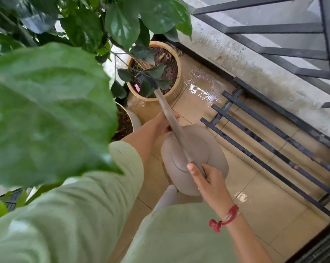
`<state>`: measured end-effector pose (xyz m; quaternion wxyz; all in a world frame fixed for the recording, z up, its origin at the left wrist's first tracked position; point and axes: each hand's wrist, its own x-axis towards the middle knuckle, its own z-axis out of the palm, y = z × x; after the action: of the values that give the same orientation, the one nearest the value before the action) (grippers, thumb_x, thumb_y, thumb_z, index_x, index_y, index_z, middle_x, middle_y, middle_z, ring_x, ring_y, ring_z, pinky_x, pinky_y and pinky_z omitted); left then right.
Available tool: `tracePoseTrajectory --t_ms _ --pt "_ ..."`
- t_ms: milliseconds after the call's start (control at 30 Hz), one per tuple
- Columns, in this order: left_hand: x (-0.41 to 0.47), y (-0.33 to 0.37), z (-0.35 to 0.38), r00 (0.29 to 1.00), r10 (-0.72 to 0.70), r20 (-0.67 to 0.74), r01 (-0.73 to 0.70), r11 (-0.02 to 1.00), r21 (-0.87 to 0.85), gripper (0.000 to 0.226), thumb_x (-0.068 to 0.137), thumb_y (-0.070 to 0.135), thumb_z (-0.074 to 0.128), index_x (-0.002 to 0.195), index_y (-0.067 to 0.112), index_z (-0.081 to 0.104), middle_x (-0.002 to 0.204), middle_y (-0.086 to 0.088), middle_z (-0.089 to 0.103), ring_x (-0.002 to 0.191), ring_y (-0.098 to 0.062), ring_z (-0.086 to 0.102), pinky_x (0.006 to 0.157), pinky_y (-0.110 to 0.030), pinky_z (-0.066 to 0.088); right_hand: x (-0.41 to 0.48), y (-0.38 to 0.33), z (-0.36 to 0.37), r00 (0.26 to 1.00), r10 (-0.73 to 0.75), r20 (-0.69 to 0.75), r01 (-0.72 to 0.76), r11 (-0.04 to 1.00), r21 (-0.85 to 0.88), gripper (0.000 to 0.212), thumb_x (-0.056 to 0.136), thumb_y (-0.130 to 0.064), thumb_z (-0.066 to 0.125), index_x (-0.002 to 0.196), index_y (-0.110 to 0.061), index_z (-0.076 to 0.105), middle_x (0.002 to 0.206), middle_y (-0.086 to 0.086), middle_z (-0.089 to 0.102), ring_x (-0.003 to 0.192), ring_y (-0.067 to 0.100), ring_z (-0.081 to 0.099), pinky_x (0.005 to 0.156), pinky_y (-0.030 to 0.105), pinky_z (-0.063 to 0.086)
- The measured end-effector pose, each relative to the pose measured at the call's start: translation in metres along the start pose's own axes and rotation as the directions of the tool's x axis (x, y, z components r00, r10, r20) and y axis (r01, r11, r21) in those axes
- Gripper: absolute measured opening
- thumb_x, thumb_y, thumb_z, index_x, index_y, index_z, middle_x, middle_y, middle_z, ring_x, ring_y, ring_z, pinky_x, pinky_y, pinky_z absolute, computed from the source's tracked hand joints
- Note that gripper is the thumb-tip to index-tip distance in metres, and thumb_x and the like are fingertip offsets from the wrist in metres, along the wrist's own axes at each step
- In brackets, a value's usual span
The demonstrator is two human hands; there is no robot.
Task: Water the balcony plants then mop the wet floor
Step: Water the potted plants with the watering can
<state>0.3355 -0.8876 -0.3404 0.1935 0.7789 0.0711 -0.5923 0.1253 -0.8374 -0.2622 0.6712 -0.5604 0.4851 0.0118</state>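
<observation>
Nearest, a large blurred leaf [46, 111] blocks the left side of the view, above green sleeves [74, 205]. The right hand [207, 179], a red thread [225, 219] on its wrist, is clamped on the rear handle of the grey watering can [213, 152], held tilted above the tiled floor [264, 196]. The left hand [163, 123] curls round the spout [166, 106] from below. The spout's head sits over the soil of a tan pot [176, 93], partly hidden by leaves. A white pot [134, 119] stands just beside it, mostly screened. Water glistens [202, 92] right of the tan pot. Black metal bars [274, 149] run beside a stained ledge [255, 59].
</observation>
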Motion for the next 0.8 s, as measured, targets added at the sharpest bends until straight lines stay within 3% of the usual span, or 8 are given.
tracePoseTrajectory --t_ms 67,233,400,567,633,667,767,800 --pt "-0.001 -0.001 0.007 0.999 0.035 0.009 -0.035 0.999 -0.005 0.023 0.092 0.01 0.054 0.07 0.009 0.048 0.071 -0.005 0.05 0.062 -0.014 0.049 0.058 -0.023 0.043 0.0 0.003 -0.004 0.999 0.034 0.016 -0.035 0.999 0.018 0.055 0.072 -0.078 0.046 0.046 -0.03 0.038 0.046 -0.008 0.03 0.043 0.009 0.03 0.048 0.03 0.029" --pt "-0.007 -0.006 0.015 0.993 0.114 -0.023 -0.114 0.993 -0.017 0.018 0.088 0.01 0.055 0.071 0.011 0.047 0.075 -0.008 0.051 0.07 -0.019 0.051 0.066 -0.029 0.045 -0.007 -0.002 -0.022 0.996 0.077 0.055 -0.077 0.997 -0.006 0.064 0.064 -0.086 0.046 0.052 -0.024 0.037 0.048 -0.006 0.033 0.046 0.011 0.033 0.051 0.032 0.029" --pt "-0.046 -0.007 0.003 0.967 0.253 0.036 -0.244 0.955 -0.167 0.025 0.094 0.002 0.05 0.079 0.022 0.05 0.081 0.003 0.054 0.07 -0.009 0.055 0.066 -0.021 0.05 -0.021 -0.038 -0.044 0.993 0.051 0.106 -0.041 0.995 -0.095 0.065 0.066 -0.083 0.047 0.059 -0.02 0.04 0.053 -0.001 0.037 0.047 0.012 0.036 0.054 0.032 0.03" --pt "-0.065 0.001 0.007 0.93 0.364 0.041 -0.354 0.923 -0.152 0.027 0.093 0.009 0.057 0.067 0.016 0.051 0.065 0.0 0.049 0.05 -0.004 0.048 0.043 -0.013 0.04 -0.036 -0.064 -0.047 0.989 0.132 0.068 -0.124 0.986 -0.114 0.056 0.061 -0.065 0.062 0.048 -0.017 0.035 0.039 -0.004 0.035 0.032 0.007 0.034 0.046 0.026 0.028" --pt "-0.065 -0.004 0.012 0.909 0.41 0.073 -0.403 0.911 -0.092 0.013 0.091 0.013 0.059 0.081 0.005 0.06 0.071 0.001 0.053 0.058 -0.003 0.052 0.054 -0.011 0.045 -0.046 -0.062 -0.047 0.987 0.157 0.013 -0.154 0.981 -0.119 0.058 0.06 -0.061 0.067 0.044 -0.018 0.031 0.036 -0.005 0.031 0.032 0.009 0.031 0.048 0.027 0.025" --pt "-0.049 -0.021 0.012 0.907 0.417 0.055 -0.414 0.908 -0.056 0.019 0.089 0.019 0.061 0.096 0.001 0.062 0.079 -0.001 0.059 0.069 -0.007 0.058 0.065 -0.015 0.05 -0.053 -0.057 -0.04 0.989 0.149 -0.013 -0.149 0.98 -0.128 0.062 0.059 -0.064 0.069 0.042 -0.018 0.03 0.036 -0.006 0.029 0.034 0.01 0.03 0.049 0.028 0.024" --pt "-0.044 -0.055 0.013 0.909 0.417 0.003 -0.417 0.909 0.02 0.039 0.081 0.028 0.066 0.109 0.001 0.058 0.098 -0.009 0.062 0.09 -0.024 0.061 0.084 -0.041 0.054 -0.076 -0.051 -0.027 0.983 0.138 -0.118 -0.152 0.981 -0.123 0.066 0.054 -0.071 0.071 0.039 -0.02 0.032 0.036 -0.004 0.031 0.048 0.011 0.029 0.048 0.029 0.026" --pt "-0.059 -0.068 0.004 0.91 0.414 0.013 -0.414 0.91 -0.016 0.033 0.084 0.02 0.066 0.106 -0.002 0.057 0.097 -0.012 0.059 0.09 -0.024 0.059 0.082 -0.037 0.052 -0.083 -0.048 -0.013 0.986 0.118 -0.12 -0.134 0.98 -0.144 0.062 0.061 -0.061 0.074 0.04 -0.013 0.042 0.038 0.003 0.04 0.044 0.023 0.049 0.045 0.032 0.029"
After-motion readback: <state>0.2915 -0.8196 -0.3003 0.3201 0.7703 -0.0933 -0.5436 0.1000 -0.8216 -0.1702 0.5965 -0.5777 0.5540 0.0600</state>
